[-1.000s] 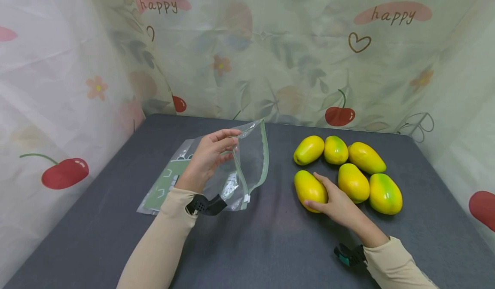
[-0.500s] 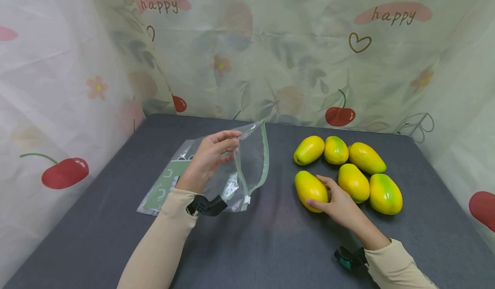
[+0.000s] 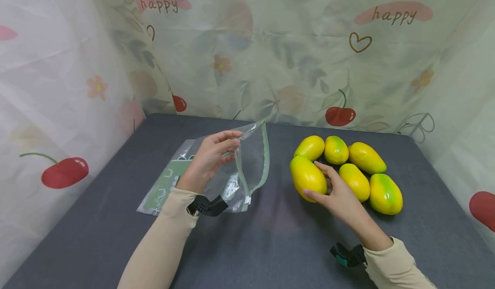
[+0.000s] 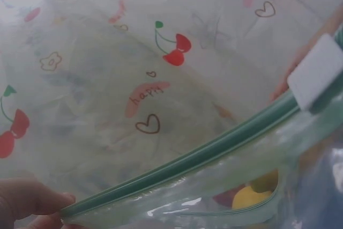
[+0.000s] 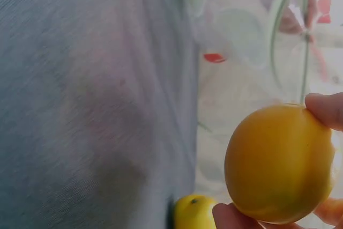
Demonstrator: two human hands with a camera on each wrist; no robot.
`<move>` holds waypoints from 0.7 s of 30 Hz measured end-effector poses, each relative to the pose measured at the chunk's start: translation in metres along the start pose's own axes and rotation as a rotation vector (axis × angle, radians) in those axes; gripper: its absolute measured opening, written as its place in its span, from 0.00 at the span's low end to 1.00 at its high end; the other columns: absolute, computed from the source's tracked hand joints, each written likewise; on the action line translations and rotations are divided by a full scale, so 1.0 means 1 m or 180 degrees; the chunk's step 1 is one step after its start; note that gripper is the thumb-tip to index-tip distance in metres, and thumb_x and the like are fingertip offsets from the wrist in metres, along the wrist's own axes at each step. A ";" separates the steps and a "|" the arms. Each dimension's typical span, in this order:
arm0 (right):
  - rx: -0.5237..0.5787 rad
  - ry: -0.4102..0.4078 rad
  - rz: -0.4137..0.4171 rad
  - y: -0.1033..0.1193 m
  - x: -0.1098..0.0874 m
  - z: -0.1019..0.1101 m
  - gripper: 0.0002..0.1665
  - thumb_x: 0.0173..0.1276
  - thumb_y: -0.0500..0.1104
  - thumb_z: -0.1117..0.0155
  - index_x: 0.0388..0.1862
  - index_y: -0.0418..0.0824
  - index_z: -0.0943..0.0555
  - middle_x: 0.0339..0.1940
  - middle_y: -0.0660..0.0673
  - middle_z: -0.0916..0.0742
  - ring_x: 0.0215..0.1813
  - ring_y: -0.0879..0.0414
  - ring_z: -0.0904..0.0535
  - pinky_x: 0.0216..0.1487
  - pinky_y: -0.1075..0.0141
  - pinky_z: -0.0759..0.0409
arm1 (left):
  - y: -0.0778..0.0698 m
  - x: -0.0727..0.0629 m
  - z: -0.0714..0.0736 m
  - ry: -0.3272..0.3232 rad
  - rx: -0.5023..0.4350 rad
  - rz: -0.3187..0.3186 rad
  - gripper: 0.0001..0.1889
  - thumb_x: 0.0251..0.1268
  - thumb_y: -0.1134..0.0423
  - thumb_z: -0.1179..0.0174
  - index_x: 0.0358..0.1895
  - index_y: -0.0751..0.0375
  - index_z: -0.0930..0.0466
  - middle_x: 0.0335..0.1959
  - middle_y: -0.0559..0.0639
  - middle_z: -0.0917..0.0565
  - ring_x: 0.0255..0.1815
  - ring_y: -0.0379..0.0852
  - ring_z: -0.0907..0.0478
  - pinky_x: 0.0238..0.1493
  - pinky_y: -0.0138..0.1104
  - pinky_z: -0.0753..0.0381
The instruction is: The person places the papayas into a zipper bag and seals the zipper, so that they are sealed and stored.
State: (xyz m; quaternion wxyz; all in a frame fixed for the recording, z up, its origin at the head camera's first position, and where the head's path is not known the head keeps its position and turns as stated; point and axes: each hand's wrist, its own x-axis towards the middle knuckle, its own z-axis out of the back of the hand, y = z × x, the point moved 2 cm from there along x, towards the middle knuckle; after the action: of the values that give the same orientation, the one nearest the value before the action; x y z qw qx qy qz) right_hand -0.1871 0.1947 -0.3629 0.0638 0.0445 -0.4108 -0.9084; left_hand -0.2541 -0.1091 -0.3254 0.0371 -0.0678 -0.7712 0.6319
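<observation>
My left hand pinches the upper edge of a clear zip bag with a green zip strip. The bag's mouth gapes to the right, its white slider at the near corner. In the left wrist view, finger and thumb hold one end of the green strip. My right hand grips a yellow mango between thumb and fingers, raised over the table. The right wrist view shows the mango held from the side, with another mango below it.
Several more mangoes lie grouped at the right on the dark grey tabletop. One mango is just behind the held one. A printed curtain stands along the table's back edge.
My right hand has lifted the mango off the table, shifting it slightly back and left so it overlaps the mango behind. The left hand and bag have hardly moved.
</observation>
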 end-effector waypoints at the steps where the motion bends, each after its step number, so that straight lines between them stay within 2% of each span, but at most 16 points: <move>1: 0.0033 -0.0022 0.0018 0.003 0.000 0.000 0.54 0.59 0.64 0.33 0.77 0.48 0.46 0.72 0.39 0.35 0.66 0.36 0.31 0.56 0.47 0.23 | 0.000 0.000 0.000 -0.0001 0.0003 0.0003 0.09 0.67 0.68 0.42 0.47 0.61 0.19 0.28 0.42 0.20 0.28 0.39 0.25 0.33 0.30 0.21; 11: 0.0347 -0.0174 0.0442 0.042 -0.001 -0.006 0.50 0.58 0.59 0.29 0.74 0.51 0.41 0.69 0.44 0.29 0.61 0.45 0.26 0.54 0.52 0.22 | -0.001 0.000 0.000 -0.0039 0.0035 0.0016 0.07 0.67 0.67 0.41 0.45 0.56 0.17 0.28 0.42 0.20 0.29 0.39 0.25 0.34 0.31 0.21; 17: 0.0468 -0.0129 0.0659 0.056 -0.001 -0.013 0.49 0.57 0.56 0.27 0.74 0.51 0.39 0.68 0.47 0.27 0.59 0.47 0.24 0.53 0.54 0.21 | 0.000 0.000 -0.001 -0.0061 0.0116 0.0045 0.13 0.67 0.67 0.41 0.52 0.64 0.20 0.29 0.42 0.20 0.29 0.40 0.25 0.35 0.31 0.21; 21: 0.0474 -0.0081 0.0710 0.060 0.000 -0.019 0.49 0.57 0.55 0.27 0.73 0.48 0.39 0.69 0.46 0.28 0.61 0.46 0.25 0.55 0.52 0.20 | 0.001 0.000 -0.002 -0.0077 0.0178 0.0078 0.16 0.67 0.65 0.40 0.55 0.66 0.22 0.31 0.42 0.20 0.30 0.41 0.26 0.36 0.30 0.20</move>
State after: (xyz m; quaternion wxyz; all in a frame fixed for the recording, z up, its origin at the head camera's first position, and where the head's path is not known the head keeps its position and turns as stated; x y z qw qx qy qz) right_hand -0.1803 0.1413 -0.3296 0.1557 -0.0083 -0.4802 -0.8632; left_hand -0.2540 -0.1072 -0.3256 0.0219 -0.0686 -0.7527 0.6544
